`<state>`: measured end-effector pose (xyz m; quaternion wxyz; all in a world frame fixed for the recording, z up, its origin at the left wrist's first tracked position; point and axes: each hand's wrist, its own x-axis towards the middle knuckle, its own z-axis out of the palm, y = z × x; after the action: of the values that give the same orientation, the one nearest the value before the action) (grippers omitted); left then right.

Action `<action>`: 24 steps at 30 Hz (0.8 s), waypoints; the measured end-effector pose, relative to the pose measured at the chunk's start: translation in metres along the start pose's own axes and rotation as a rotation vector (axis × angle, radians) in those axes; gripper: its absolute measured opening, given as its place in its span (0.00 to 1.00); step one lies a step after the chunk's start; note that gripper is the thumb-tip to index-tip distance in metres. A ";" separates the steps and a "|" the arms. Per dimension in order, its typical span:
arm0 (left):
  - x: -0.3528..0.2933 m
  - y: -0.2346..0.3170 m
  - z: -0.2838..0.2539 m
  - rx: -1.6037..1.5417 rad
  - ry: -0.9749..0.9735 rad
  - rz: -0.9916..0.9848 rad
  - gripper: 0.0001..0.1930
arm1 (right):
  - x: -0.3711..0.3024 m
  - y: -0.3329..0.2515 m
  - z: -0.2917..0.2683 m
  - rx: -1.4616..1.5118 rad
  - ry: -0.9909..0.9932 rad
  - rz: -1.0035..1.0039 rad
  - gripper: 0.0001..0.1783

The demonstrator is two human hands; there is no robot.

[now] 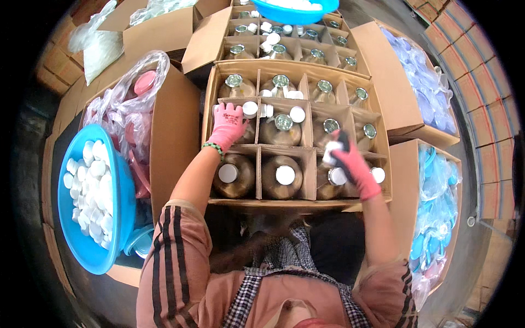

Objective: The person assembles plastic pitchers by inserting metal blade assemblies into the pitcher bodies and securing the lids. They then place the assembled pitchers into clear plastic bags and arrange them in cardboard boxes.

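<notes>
White caps [285, 175] going onto glass jars [281, 134] in a divided cardboard box [262, 202].
At left, a blue basin [101, 261] holds more caps. The left hand [228, 124] rests in the middle row by the box's left edge, beside a loose cap; what it grips, I cannot tell. Jars along the front edge wear caps; visible mouths behind are open. Near the right edge, the blurred right hand [351, 161] seems to pinch a cap. Capping looks in hand; the next move likely calls for squaring it over a mouth.
</notes>
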<state>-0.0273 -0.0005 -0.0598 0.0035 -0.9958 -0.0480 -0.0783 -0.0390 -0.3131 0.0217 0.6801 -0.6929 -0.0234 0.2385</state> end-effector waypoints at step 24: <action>0.001 -0.073 0.001 -0.513 0.416 -0.098 0.29 | 0.120 0.036 0.010 -1.591 0.497 -0.124 0.21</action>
<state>-0.0334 0.0722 -0.0610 -0.2413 -0.9235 -0.0726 -0.2893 0.0530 -0.2638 -0.0476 -0.0150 -0.9962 -0.0721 -0.0468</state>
